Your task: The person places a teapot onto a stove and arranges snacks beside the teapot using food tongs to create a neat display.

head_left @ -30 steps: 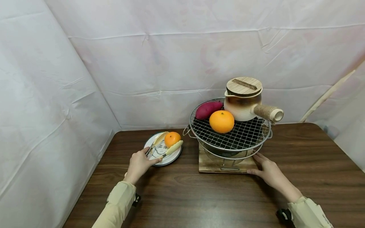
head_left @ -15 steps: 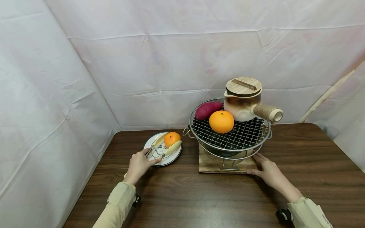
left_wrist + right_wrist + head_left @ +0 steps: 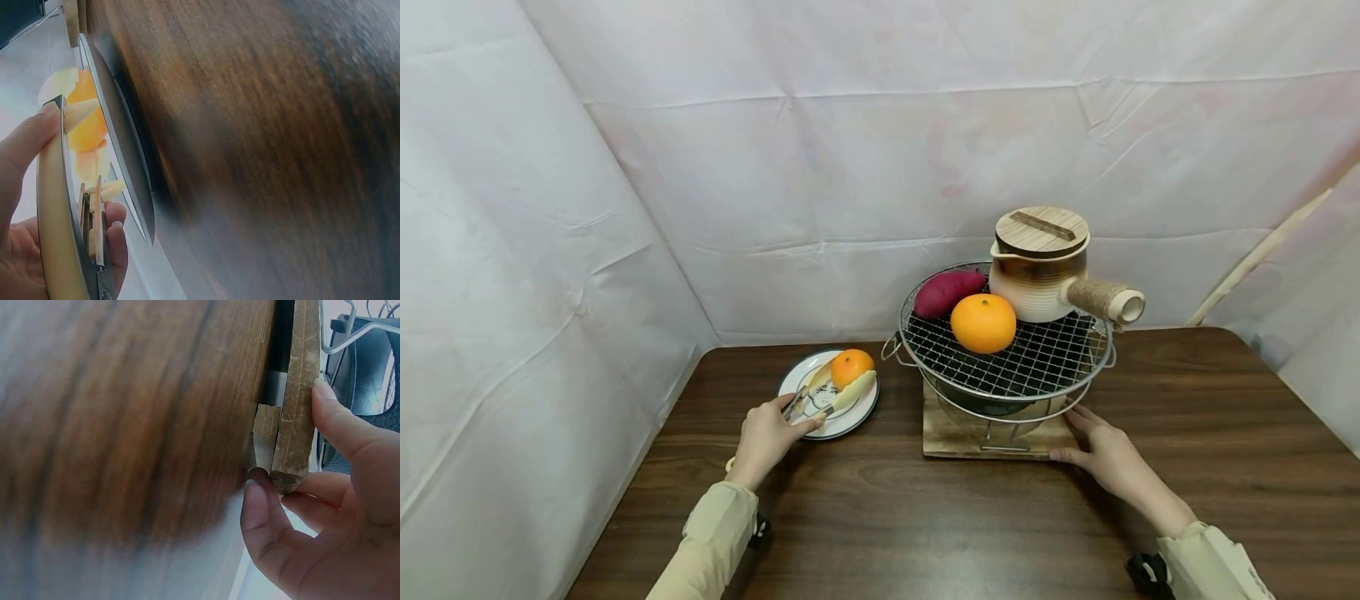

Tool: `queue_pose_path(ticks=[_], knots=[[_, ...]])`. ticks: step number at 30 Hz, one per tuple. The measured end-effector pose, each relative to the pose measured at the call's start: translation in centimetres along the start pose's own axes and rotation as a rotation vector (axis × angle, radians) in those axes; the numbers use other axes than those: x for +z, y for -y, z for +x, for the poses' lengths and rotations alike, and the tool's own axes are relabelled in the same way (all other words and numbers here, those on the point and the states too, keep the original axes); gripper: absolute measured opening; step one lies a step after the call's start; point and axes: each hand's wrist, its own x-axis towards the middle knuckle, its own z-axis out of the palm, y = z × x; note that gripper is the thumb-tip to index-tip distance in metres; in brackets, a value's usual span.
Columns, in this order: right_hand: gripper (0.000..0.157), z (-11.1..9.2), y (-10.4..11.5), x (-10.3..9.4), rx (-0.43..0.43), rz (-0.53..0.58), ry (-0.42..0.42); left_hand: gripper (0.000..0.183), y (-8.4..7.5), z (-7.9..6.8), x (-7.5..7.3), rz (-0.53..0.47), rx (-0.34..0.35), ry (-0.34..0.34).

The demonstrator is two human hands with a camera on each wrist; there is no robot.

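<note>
My left hand (image 3: 788, 418) grips metal tongs (image 3: 844, 393) with cream tips at the near edge of a white plate (image 3: 857, 420). The tong tips lie on either side of a small orange (image 3: 852, 367) on that plate. In the left wrist view the tongs (image 3: 62, 237) run along my fingers toward the orange (image 3: 87, 134) above the plate rim (image 3: 119, 150). My right hand (image 3: 1084, 438) pinches the near right corner of a wooden board (image 3: 955, 438). The thumb (image 3: 344, 431) lies on top of the board (image 3: 299, 394) and a finger (image 3: 262, 519) sits at its edge.
On the board stands a round wire grill (image 3: 1037, 360) carrying a large orange (image 3: 983, 323), a purple sweet potato (image 3: 946, 292) and a clay pot (image 3: 1037, 271) with a wooden lid and a side handle. White sheets close in the dark wooden table (image 3: 880, 517) behind and left.
</note>
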Motion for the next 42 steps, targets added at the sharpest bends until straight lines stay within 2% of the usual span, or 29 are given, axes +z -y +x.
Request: queue_pose_path(ticks=[14,20,28,32,42], knots=[[0.087,-0.1,0.0,0.1,0.014,0.019,0.017,0.079,0.0,0.0,-0.5,-0.038,-0.006,-0.051],[0.087,-0.1,0.0,0.1,0.01,0.013,0.012,0.077,-0.3,-0.1,-0.8,-0.067,0.042,-0.145],[0.087,0.0,0.0,0.0,0.006,0.005,0.003,0.078,-1.7,-0.5,-2.1,-0.119,0.084,-0.268],[0.087,0.0,0.1,-0.1,0.006,0.007,0.004,0.079,-2.4,-0.8,-2.6,-0.138,0.095,-0.274],[0.087,0.0,0.2,-0.1,0.008,0.002,0.007,0.076,-4.2,-1.4,-3.5,-0.179,0.157,-0.35]])
